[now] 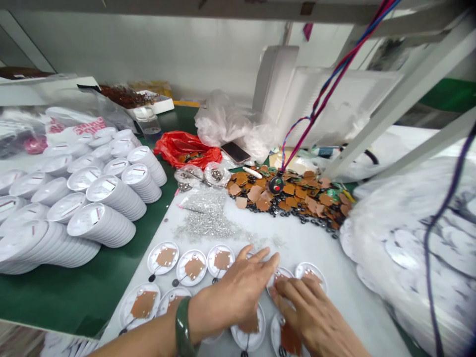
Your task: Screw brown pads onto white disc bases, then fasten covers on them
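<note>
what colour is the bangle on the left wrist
The bangle is dark green, clearest in the head view.

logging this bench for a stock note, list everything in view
discs: about nine, white with brown boards, front
stacks: over a dozen, white, left on mat
mat: one, green, left
screws: one heap, silver, centre
boards: one heap, brown, behind screws, right
red bag: one, red, back centre
phone: one, dark, beside red bag
big bag: one, clear, right
cables: several, red and blue, top right
bangle: one, green, left wrist
left hand: one, open, on discs
right hand: one, open, fingertips on a disc
</note>
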`<state>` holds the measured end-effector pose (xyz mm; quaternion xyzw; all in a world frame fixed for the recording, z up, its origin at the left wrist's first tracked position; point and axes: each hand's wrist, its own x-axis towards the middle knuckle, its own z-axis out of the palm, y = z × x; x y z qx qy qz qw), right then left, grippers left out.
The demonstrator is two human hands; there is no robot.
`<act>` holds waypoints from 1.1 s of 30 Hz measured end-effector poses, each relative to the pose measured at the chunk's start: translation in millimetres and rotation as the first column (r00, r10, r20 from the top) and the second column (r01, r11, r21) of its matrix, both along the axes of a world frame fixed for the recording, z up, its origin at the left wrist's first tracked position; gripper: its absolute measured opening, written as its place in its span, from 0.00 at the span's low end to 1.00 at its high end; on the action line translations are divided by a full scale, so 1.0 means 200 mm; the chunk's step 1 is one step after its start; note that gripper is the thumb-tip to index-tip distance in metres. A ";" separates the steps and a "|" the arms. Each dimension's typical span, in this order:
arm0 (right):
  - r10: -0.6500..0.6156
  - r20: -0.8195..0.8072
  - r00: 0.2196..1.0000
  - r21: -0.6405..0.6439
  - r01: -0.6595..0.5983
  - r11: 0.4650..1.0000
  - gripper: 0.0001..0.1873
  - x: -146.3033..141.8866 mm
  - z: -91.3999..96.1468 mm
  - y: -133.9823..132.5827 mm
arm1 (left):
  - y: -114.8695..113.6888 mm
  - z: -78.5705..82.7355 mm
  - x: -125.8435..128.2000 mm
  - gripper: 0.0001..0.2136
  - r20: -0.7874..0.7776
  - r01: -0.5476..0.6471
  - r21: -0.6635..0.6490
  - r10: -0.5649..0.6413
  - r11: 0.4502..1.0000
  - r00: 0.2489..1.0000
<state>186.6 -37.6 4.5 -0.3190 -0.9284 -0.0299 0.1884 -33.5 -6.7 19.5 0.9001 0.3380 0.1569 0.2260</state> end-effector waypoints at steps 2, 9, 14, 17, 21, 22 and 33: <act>-0.005 -0.061 0.998 -0.087 0.000 0.996 0.16 0.03 0.03 0.01 | 0.01 0.04 -0.09 0.42 0.023 0.011 -0.011 -0.011 1.000 1.000; 0.163 -0.178 0.970 -0.165 -0.193 0.967 0.14 -0.14 0.12 0.09 | 0.01 0.10 -0.35 0.42 -0.067 -0.003 -0.133 -0.006 0.991 0.998; 0.272 -0.093 0.958 -0.057 -0.278 0.959 0.13 -0.32 0.04 0.18 | 0.02 0.04 -0.31 0.37 -0.035 -0.033 -0.108 0.029 0.994 0.999; 0.197 -0.146 0.969 -0.057 -0.207 0.977 0.14 -0.33 0.00 0.22 | 0.03 0.01 -0.29 0.32 -0.010 -0.047 -0.085 0.046 0.995 0.999; 0.097 -0.145 0.985 -0.080 -0.109 0.991 0.12 -0.31 -0.02 0.22 | 0.03 -0.02 -0.30 0.31 0.015 -0.063 -0.072 0.064 0.995 0.998; 0.089 -0.135 0.987 -0.075 -0.100 0.992 0.13 -0.32 -0.02 0.21 | 0.03 -0.02 -0.30 0.31 0.018 -0.075 -0.069 0.077 0.995 0.997; 0.019 -0.101 0.995 -0.075 -0.027 0.997 0.14 -0.34 -0.12 0.16 | 0.04 0.00 -0.28 0.30 0.036 -0.139 -0.068 0.141 0.988 0.989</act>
